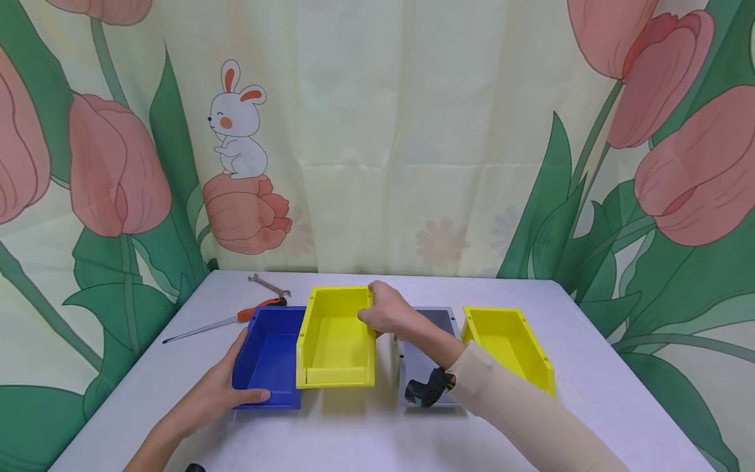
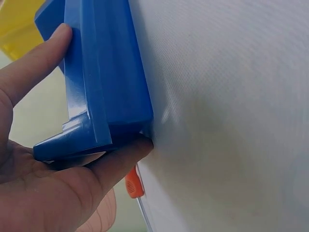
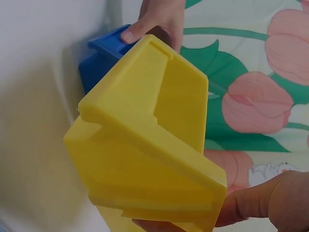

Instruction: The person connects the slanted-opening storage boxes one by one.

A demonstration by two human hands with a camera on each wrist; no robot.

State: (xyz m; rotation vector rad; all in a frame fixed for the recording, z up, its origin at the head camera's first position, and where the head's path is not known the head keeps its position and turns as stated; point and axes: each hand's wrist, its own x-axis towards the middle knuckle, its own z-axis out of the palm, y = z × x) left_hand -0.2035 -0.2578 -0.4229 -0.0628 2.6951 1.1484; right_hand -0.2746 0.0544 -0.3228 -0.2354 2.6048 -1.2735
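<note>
Fingers, right hand [image 1: 394,312]: pinching the right side wall of the raised yellow bin [image 1: 337,328] near its far end, thumb on the inner side.
Fingers, left hand [image 1: 213,389]: gripping the blue bin [image 1: 268,357], thumb over its near lip, other fingers along the left wall.
Raised yellow bin: lifted above the table [image 1: 354,439]; on my head view it overlaps the blue bin's right edge (contact between the two I cannot confirm).
Blue bin: at table level; I cannot verify that its base is fully seated.
Grey bin [image 1: 420,362]: on the table, right of the raised yellow bin, partly covered by the right arm.
Second yellow bin [image 1: 503,332]: on the table, rightmost of the four.
Screwdriver [image 1: 251,313] and wrench [image 1: 269,285]: on the table, by the blue bin's far left corner and beyond; neither hand touches them.
Yellow bin lift: done, in my judgement.
Yellow bin set-down: outstanding.
Blue bin release: outstanding; I judge the work partway through.
</note>
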